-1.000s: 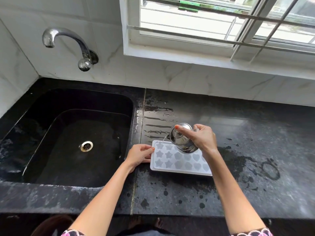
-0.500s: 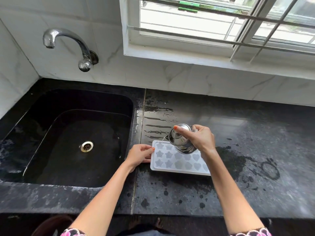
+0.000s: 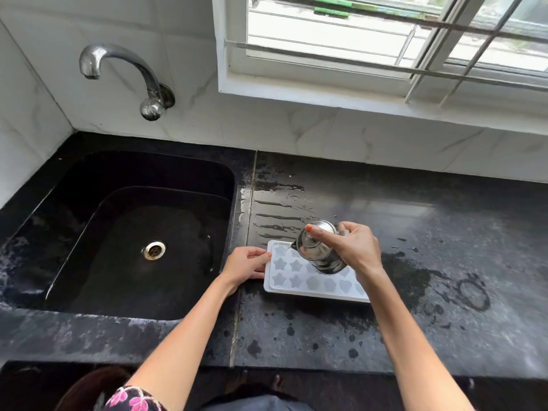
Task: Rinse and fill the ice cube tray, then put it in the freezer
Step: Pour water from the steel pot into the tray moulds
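A white ice cube tray (image 3: pixel 299 277) with star and heart shaped cells lies flat on the black counter, just right of the sink. My left hand (image 3: pixel 247 265) grips the tray's left edge. My right hand (image 3: pixel 354 247) holds a small steel cup (image 3: pixel 318 252) tilted leftward over the tray's far left cells, its mouth near the tray's back left corner. The cup and my right hand hide the tray's back right part.
The black sink (image 3: pixel 89 185) with a metal drain (image 3: pixel 153 250) is to the left, under a chrome tap (image 3: pixel 118 69) on the tiled wall. The black counter (image 3: pixel 444 277) has water streaks and drops. A barred window (image 3: pixel 385 40) is above.
The steel cup and my right hand have shifted slightly left along the tray. My left hand stays on the tray's edge.
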Demonstrator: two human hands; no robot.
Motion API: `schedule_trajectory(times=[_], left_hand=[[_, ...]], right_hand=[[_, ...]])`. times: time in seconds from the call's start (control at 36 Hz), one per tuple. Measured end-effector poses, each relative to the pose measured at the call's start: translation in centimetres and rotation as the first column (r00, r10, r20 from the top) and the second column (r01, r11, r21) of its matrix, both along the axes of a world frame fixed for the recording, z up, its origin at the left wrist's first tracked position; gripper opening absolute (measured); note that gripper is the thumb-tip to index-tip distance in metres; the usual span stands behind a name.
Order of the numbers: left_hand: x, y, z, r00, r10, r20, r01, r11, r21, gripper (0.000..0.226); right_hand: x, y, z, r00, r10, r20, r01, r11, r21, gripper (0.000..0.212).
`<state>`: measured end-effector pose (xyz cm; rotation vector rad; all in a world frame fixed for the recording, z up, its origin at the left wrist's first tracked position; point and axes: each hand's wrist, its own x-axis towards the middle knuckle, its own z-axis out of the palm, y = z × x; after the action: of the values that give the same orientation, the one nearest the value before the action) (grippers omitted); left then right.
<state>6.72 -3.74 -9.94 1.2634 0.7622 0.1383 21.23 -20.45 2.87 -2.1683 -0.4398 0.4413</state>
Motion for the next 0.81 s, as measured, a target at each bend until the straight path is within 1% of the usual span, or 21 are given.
schedule_trajectory(times=[0.25,0.36,0.42,0.5,0.53,0.69,0.81], left_hand=[[0.0,0.0,0.4,1.0,0.001,0.001,-0.001,1.0,-0.006,0.006],[0.0,-0.1,0.5,1.0,0.003,0.0,-0.003,1.0,-0.004,0.007],[0.0,-0.1,0.5,1.0,0.003,0.0,-0.003,1.0,-0.003,0.007],[0.0,-0.1,0.6,1.0,0.005,0.001,-0.005,1.0,-0.002,0.006],[-0.1,-0.1,0.6,1.0,0.006,0.001,-0.006,1.0,0.0,0.006],[-0.1,-0.2,0.6,1.0,0.006,0.002,-0.006,1.0,0.011,0.005],[-0.1,-0.1,0.5,1.0,0.008,0.008,-0.008,1.0,-0.008,0.007]], right_hand=[[-0.7,-0.7,-0.3,1.0,-0.007,0.023,0.008,0.999,-0.041,0.075],[-0.9,-0.9,-0.5,1.0,-0.008,0.022,0.009,0.999,-0.037,0.092],[-1.0,-0.9,-0.5,1.0,-0.013,0.017,0.013,0.999,-0.032,0.088],[-1.1,-0.9,-0.5,1.0,-0.01,0.022,0.011,0.999,-0.033,0.071],[-1.1,-0.9,-0.5,1.0,-0.01,0.026,0.01,0.999,-0.031,0.069],[-1.2,-0.9,-0.4,0.999,-0.013,0.036,0.014,1.0,-0.027,0.07],[-1.2,-1.0,-0.5,0.999,-0.024,0.028,0.025,0.999,-0.03,0.076]])
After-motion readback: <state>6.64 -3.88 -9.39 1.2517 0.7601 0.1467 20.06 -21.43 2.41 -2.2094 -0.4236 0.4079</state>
